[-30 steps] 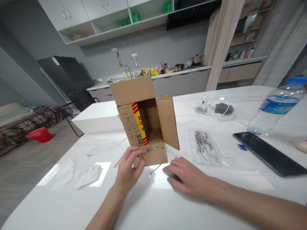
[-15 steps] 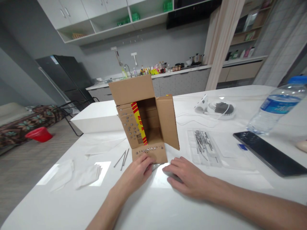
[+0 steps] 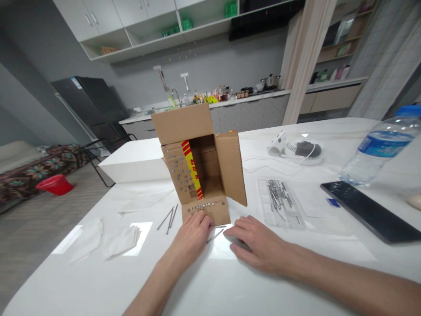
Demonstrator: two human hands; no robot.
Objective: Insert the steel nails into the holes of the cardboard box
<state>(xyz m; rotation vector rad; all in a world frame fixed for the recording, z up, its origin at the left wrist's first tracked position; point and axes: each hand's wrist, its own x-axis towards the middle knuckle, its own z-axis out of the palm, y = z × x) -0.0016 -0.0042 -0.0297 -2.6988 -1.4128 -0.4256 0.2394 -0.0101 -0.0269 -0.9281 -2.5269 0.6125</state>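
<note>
A cardboard box (image 3: 184,123) stands on the white table with its flaps spread. Rows of round nail heads show on its left flap (image 3: 176,175) and along its lower front flap (image 3: 221,213). My left hand (image 3: 196,230) lies at the front edge of that lower flap, fingers curled down; what is under them is hidden. Two slim nails, a rear nail (image 3: 220,226) and a slanted front nail (image 3: 215,235), lie beside its fingertips. My right hand (image 3: 255,241) rests on the table to the right, thumb apart from the loosely bent fingers, with nothing visible between them.
Several long nails (image 3: 171,219) lie left of the box. A clear compartment case (image 3: 265,206) of metal pieces sits right, with a black phone (image 3: 368,210) and water bottle (image 3: 371,153) beyond. White cloths (image 3: 120,242) lie at left; a white fan-like device (image 3: 302,151) is behind.
My left hand has shifted slightly, its fingers bunching closer together. Two separate nails now show beside it, where a blurred metallic shape was. My right hand has stayed almost still.
</note>
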